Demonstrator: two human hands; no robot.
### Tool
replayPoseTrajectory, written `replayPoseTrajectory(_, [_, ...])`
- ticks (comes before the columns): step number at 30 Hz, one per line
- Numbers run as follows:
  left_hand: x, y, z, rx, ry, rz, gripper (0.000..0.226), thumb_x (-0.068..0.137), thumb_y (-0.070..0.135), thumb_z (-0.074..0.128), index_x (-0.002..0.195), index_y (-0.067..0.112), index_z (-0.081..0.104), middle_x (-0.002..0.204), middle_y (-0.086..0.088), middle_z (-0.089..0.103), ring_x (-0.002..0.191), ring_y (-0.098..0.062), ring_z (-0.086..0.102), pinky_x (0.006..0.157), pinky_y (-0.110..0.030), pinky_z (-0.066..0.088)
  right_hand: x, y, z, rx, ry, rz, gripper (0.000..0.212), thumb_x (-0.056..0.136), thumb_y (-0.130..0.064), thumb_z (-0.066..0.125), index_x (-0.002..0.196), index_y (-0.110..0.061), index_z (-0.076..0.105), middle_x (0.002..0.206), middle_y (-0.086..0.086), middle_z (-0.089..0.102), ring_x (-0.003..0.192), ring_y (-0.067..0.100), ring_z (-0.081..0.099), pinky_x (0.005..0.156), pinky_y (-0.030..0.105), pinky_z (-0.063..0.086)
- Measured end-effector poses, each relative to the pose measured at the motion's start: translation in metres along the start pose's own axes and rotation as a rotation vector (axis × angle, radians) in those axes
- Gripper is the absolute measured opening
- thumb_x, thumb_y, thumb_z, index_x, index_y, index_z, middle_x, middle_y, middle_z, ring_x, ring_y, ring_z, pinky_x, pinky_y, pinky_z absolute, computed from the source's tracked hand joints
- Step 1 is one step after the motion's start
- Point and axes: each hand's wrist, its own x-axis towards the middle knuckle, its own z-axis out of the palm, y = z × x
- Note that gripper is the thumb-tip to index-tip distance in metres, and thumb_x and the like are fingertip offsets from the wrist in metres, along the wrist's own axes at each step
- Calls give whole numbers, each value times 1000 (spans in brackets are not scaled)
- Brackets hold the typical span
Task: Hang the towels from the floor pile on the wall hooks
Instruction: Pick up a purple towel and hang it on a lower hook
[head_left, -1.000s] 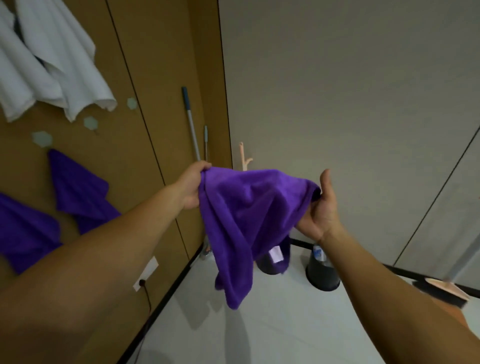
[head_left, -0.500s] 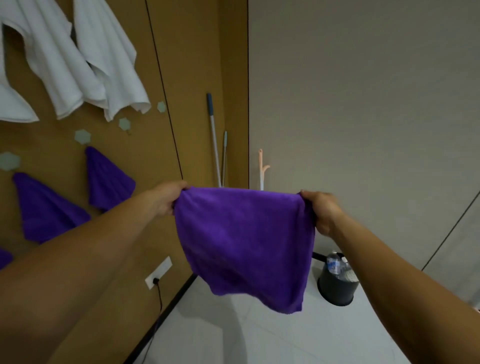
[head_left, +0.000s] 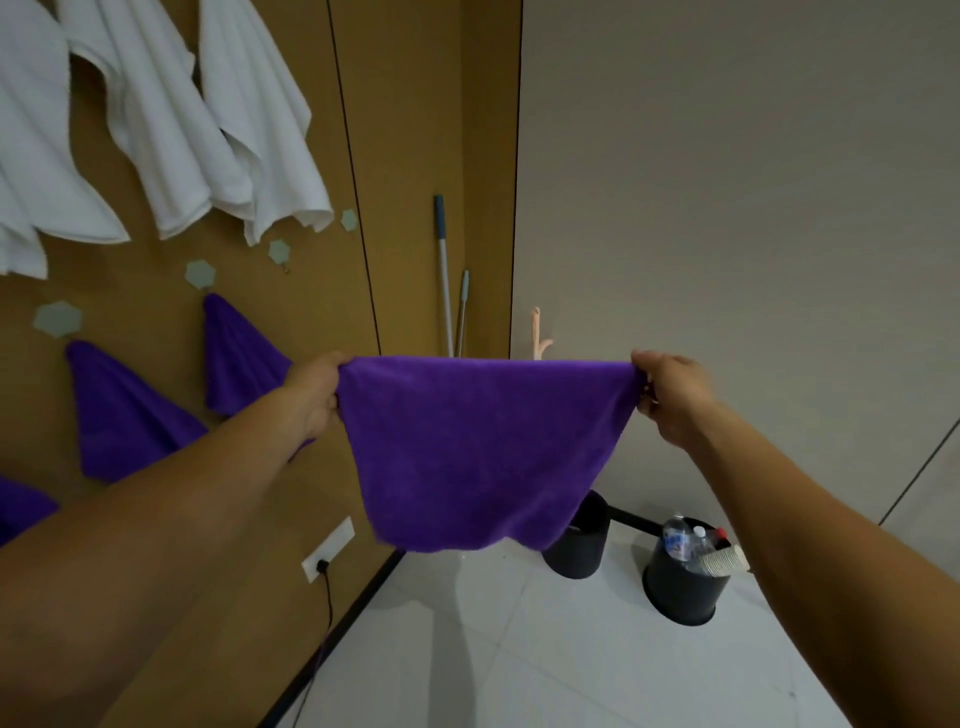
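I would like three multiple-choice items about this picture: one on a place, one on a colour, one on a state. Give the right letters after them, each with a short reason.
1. Where do the two black bins stand?
A. on the floor by the grey wall
B. on a shelf
C. hung on hooks

2. What colour is the towel held by the hands?
A. white
B. purple
C. green

3. How is the held towel?
A. crumpled in one hand
B. lying on the floor
C. stretched out between both hands

Answers:
1 A: the black bins rest on the white floor tiles at the foot of the grey wall.
2 B: the held towel is purple, unlike the white towels on the brown wall.
3 C: the left hand and the right hand each grip a top corner, and the cloth hangs flat.
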Motion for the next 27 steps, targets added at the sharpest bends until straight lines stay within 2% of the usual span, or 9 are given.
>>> replayPoseTrajectory(2, [1, 1, -4, -13, -24, 10, 13, 92, 26, 56, 85, 15, 60, 69, 1, 58, 58, -14, 53, 47, -28, 42, -1, -2, 3, 43, -14, -13, 3, 95, -14, 57, 97, -14, 58, 79, 3, 53, 66, 14, 48, 57, 28, 39])
replayPoseTrajectory(4, [2, 1, -5, -11, -24, 32, 13, 93, 26, 57, 87, 16, 61, 72, 1, 58, 58, -13, 52, 48, -26, 41, -1, 1, 5, 4, -41, -8, 10, 96, -10, 54, 104, -14, 59, 85, 4, 55, 72, 15, 50, 59, 28, 41])
replayPoseTrajectory(9, [5, -3, -4, -33, 48, 95, 10, 94, 22, 59, 102, 18, 61, 73, 3, 58, 55, -10, 50, 33, -14, 36, 6, -5, 8, 15, -17, -51, 20, 97, -6, 52, 112, -13, 63, 102, 4, 62, 90, 18, 56, 69, 29, 45])
replayPoseTrajectory(12, [5, -2, -3, -56, 67, 115, 14, 92, 19, 60, 106, 17, 63, 74, 2, 59, 55, -10, 50, 33, -15, 35, 11, -7, 8, -24, -41, -85, 23, 96, -6, 54, 116, -9, 65, 110, 6, 64, 97, 18, 57, 81, 33, 43])
replayPoseTrajectory(17, [9, -8, -4, 41, 144, 129, 30, 85, 18, 65, 112, 4, 62, 87, -5, 60, 61, -12, 49, 54, -24, 37, 14, -5, 5, -110, -120, -165, 39, 80, -4, 75, 117, -4, 63, 104, 11, 64, 91, 21, 59, 70, 24, 46])
replayPoseTrajectory(21, [11, -10, -3, 75, 157, 112, 41, 83, 13, 69, 120, 1, 58, 93, -7, 59, 71, -13, 52, 74, -32, 47, 20, -2, 4, -206, -90, -186, 41, 80, 1, 74, 118, -4, 62, 108, 11, 62, 94, 24, 59, 76, 27, 47])
replayPoseTrajectory(23, [11, -10, -3, 114, 137, 114, 32, 85, 11, 67, 114, 2, 61, 95, -8, 58, 75, -16, 51, 67, -31, 42, 23, -3, 3, -209, -85, -190, 40, 80, 1, 74, 118, -4, 61, 108, 11, 62, 95, 24, 59, 76, 27, 47])
replayPoseTrajectory(25, [8, -9, -2, 136, 108, 134, 10, 89, 9, 61, 98, 10, 64, 96, -8, 60, 73, -15, 50, 55, -27, 36, 26, -3, 2, -217, -89, -191, 39, 80, 0, 74, 117, -5, 61, 108, 10, 62, 95, 24, 59, 73, 27, 47])
replayPoseTrajectory(27, [8, -11, -1, 133, 88, 147, 16, 92, 5, 55, 98, 16, 66, 97, -5, 63, 72, -13, 51, 53, -26, 35, 30, -2, 1, -253, -97, -200, 37, 81, -3, 74, 115, -7, 61, 107, 8, 61, 95, 23, 59, 72, 25, 48])
